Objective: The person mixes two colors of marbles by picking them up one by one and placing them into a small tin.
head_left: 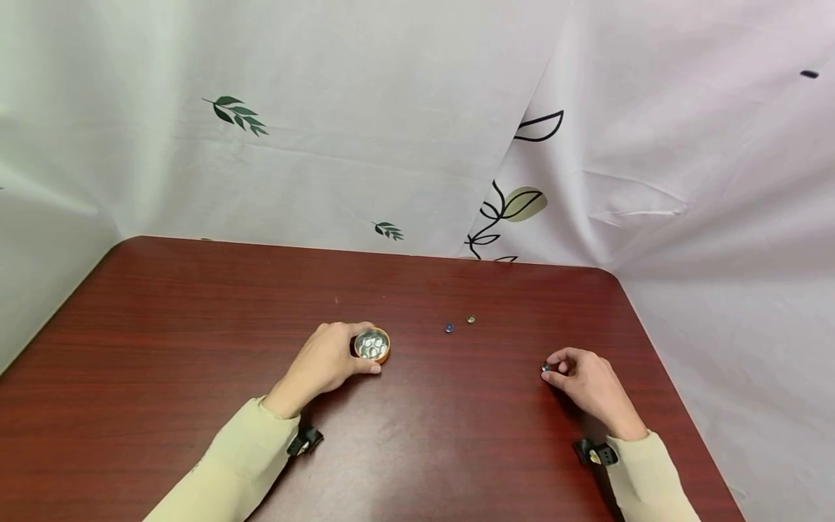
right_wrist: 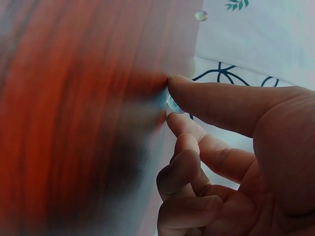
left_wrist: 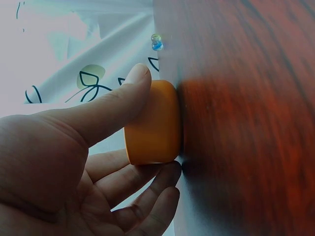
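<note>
My left hand holds a small round orange container that stands on the table. Its thumb lies along one side, with fingers on the other. Inside the container's rim, the head view shows several shiny clear round shapes; whether these are loose marbles I cannot tell. Over at the right, the thumb and index finger of my right hand pinch a small glass marble at the table surface. A blue marble and a greenish marble lie between the hands, farther back.
The dark red wooden table has rounded far corners. White cloth with leaf prints hangs behind it and along both sides. A black strap device is on the left wrist and another on the right.
</note>
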A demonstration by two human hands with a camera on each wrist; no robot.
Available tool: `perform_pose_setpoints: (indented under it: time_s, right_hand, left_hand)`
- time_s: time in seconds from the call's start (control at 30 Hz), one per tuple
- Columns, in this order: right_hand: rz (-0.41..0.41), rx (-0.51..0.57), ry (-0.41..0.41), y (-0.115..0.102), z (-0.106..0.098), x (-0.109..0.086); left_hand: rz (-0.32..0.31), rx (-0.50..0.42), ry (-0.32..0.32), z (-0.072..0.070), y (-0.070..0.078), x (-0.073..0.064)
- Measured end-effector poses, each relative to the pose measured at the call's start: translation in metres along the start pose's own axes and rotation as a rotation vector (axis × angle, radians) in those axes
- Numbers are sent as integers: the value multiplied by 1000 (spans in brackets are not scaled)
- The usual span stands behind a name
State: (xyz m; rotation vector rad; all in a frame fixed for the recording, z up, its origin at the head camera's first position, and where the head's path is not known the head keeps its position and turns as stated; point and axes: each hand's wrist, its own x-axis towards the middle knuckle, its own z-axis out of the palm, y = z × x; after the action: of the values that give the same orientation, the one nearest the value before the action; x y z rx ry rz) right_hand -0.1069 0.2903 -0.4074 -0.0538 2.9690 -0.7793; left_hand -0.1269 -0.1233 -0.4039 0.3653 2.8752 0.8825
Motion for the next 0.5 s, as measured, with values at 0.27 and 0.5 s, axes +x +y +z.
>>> perform_pose_setpoints:
  time_s: [0.27,0.5]
  right_hand:
    - [-1,1,-13,0,1,0]
    - [-4,-5,-17,0,0,0]
  left_hand:
    - [0,4,2,0,0,0]
    - [2,4,2,1,0,0]
